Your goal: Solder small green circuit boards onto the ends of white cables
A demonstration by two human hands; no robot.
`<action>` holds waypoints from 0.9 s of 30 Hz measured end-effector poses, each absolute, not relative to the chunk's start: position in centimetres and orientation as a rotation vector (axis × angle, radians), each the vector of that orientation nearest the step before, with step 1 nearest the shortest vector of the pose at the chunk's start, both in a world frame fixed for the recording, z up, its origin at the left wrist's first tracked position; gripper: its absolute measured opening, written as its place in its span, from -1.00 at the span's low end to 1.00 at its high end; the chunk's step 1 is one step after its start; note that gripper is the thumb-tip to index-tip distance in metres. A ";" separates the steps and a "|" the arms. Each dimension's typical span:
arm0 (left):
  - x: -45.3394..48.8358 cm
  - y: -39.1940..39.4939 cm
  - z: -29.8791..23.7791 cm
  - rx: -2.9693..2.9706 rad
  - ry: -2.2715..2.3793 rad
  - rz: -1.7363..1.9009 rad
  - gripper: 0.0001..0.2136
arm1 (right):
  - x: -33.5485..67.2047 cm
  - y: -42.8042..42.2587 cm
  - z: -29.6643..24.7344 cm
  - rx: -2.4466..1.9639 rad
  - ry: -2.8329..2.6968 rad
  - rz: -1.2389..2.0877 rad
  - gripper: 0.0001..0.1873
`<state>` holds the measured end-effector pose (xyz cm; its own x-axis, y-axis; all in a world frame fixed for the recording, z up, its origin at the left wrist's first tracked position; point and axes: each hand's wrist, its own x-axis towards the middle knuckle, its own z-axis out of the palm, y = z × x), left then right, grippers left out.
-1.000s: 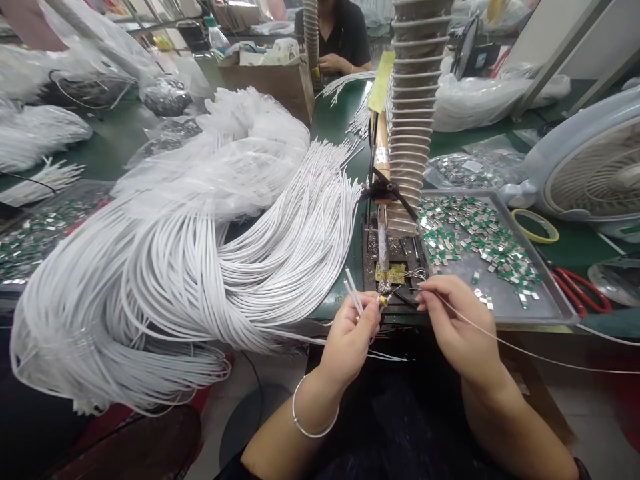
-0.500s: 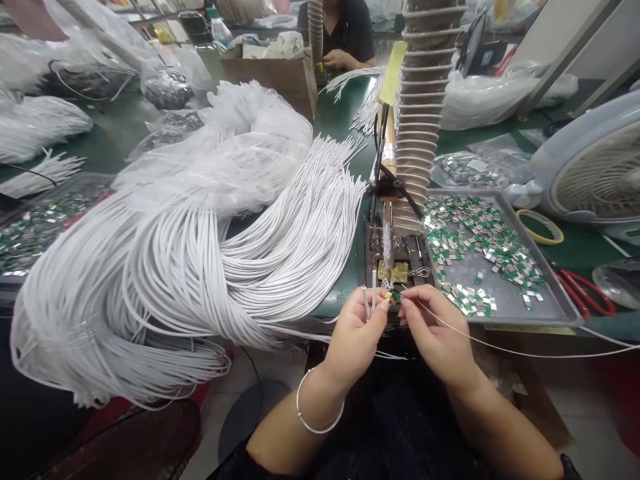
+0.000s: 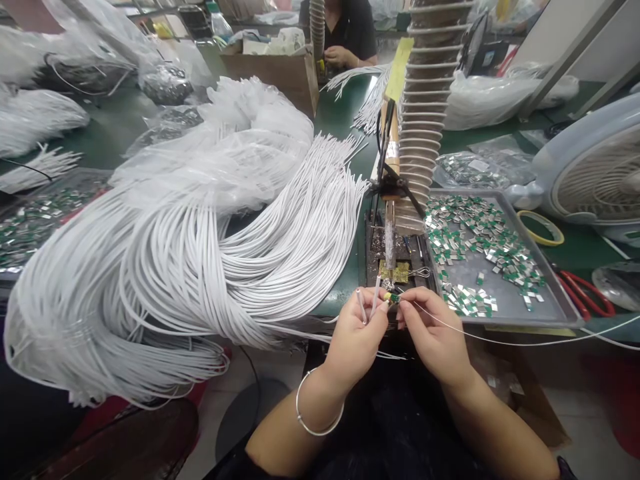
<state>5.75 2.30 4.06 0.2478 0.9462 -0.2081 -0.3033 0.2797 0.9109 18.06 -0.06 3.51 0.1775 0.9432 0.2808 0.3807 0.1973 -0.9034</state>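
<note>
My left hand (image 3: 361, 327) is closed in a pinch on a small green circuit board (image 3: 393, 297) with a yellow patch at its end. Two white cables (image 3: 376, 297) stick up between its fingers. My right hand (image 3: 435, 330) pinches a thin solder wire (image 3: 495, 337), which trails off to the right edge. Both sets of fingertips nearly meet just below the tip of a soldering iron (image 3: 389, 243), held upright in a stand. Fingers partly hide the board and the wire's contact point.
A large bundle of white cables (image 3: 175, 280) lies at left, partly under plastic wrap. A grey tray (image 3: 465, 267) of small green boards stands right, beside yellow tape (image 3: 540, 228), red-handled pliers (image 3: 585, 293) and a fan (image 3: 600, 167). A ribbed hose (image 3: 425, 120) hangs centrally. Another person (image 3: 345, 40) sits opposite.
The two white cables in my left hand have tilted, and the board has shifted slightly. The solder wire hangs a little higher at right. Both hands keep their grip.
</note>
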 end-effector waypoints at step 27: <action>5.7 2.7 4.5 0.925 1.002 1.028 -0.92 | 18.6 -0.3 2.6 -1.111 -1.681 0.069 -0.69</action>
<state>5.68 2.71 4.49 0.1973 0.9575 -0.2104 -0.2352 0.2546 0.9380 18.59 -0.26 2.62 0.0032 0.6883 0.7254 0.6262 0.5642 -0.5381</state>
